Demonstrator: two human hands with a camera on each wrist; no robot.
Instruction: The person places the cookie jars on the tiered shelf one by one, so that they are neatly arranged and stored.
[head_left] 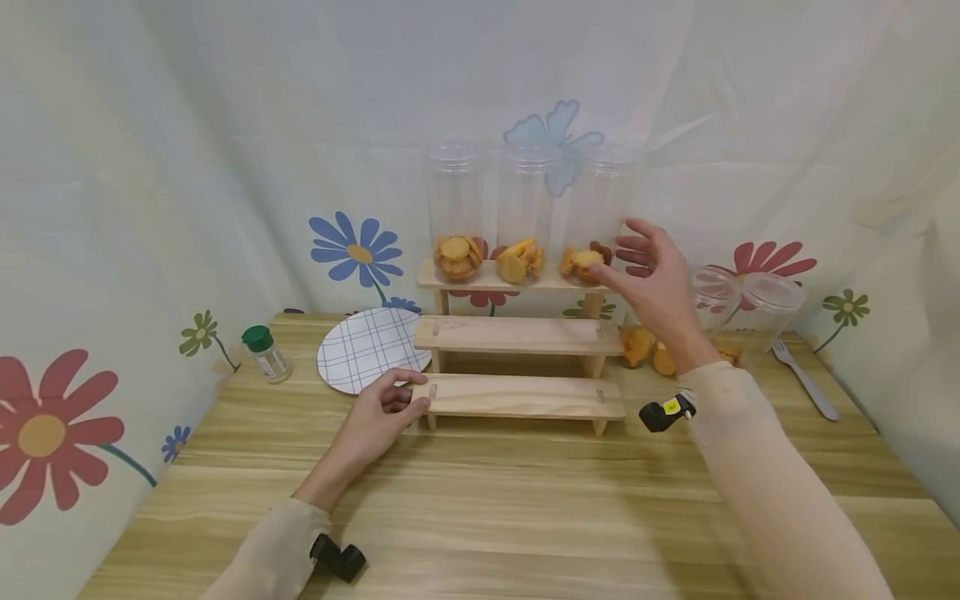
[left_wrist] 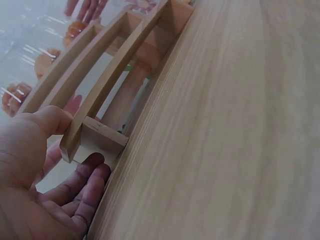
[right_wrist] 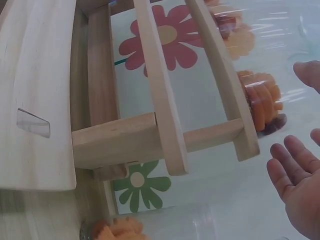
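Three-step rack of pale, bare wood (head_left: 517, 396) stands on the wood-grain table (head_left: 525, 517), low step toward the person. On its top step, a row of three tall, clear, lidded cylindrical jars: left jar (head_left: 457, 208), middle jar (head_left: 527, 208), right jar (head_left: 600, 200). All upright, golden-brown snack pieces settled at the bottom of each; that low weight probably helps them stand on so narrow a board.

Left hand (head_left: 378, 417) grips the near-left end of the lowest step, thumb and fingers about the board's end. I read this as steadying: the rack looks light and the jars sit high.

Right hand (head_left: 660, 275) is raised beside the right jar, fingers loosely spread, grasping nothing; the curve of the fingers would suit the jar's round wall. Contact with it: cannot tell.

More clear cylindrical jars (head_left: 772, 300) are right of the rack, partly behind the right arm. Beside them, a grey fork (head_left: 806, 382). Left of the rack, a white plate with dark grid lines (head_left: 371, 350) and a green-capped clear shaker (head_left: 267, 357), both clear of the steps.
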